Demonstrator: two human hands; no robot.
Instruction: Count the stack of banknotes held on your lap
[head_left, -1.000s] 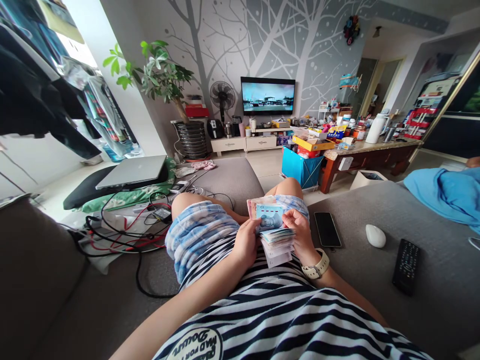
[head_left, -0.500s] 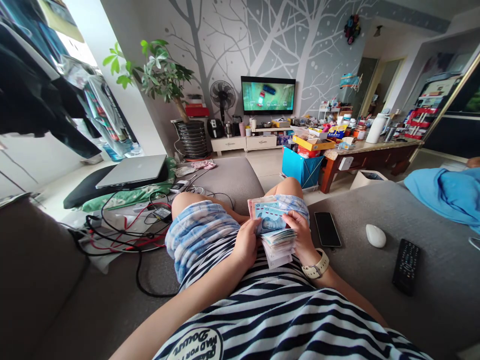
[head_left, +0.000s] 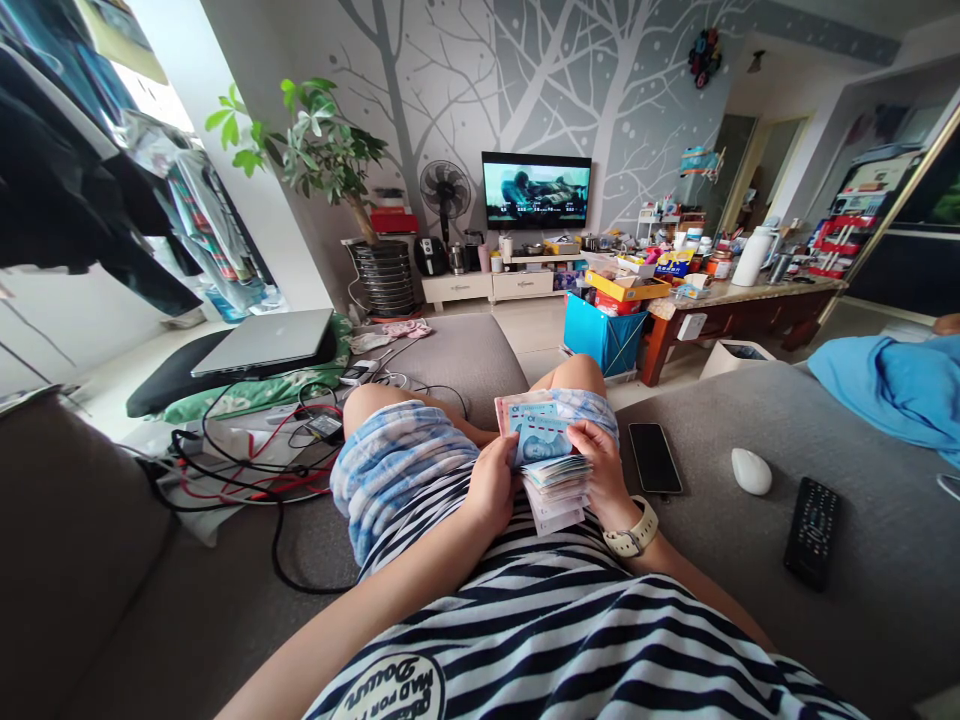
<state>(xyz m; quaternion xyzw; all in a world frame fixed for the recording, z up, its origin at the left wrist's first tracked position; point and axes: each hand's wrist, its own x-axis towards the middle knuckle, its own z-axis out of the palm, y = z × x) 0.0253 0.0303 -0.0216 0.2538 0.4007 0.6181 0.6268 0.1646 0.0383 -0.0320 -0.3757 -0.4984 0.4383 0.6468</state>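
Note:
Over my lap, my left hand (head_left: 492, 486) is closed on banknotes, its thumb lying on the left edge of a blue banknote (head_left: 541, 446). My right hand (head_left: 600, 466) pinches that blue note at its right side. A pink note shows behind the blue ones. Below them hangs a fanned stack of banknotes (head_left: 556, 498), pale and purplish, held against the fingers of my right hand; which fingers grip it is partly hidden. A cream watch (head_left: 631, 530) is on my right wrist.
On the grey sofa to my right lie a black phone (head_left: 656, 458), a white mouse (head_left: 751, 471) and a black remote control (head_left: 813, 532). Tangled cables (head_left: 255, 480) and a laptop (head_left: 262, 342) lie on the left. Beyond stands a cluttered table (head_left: 739, 292).
The hands and banknotes have barely moved; the blue note sits slightly differently between the fingers. The television picture has changed.

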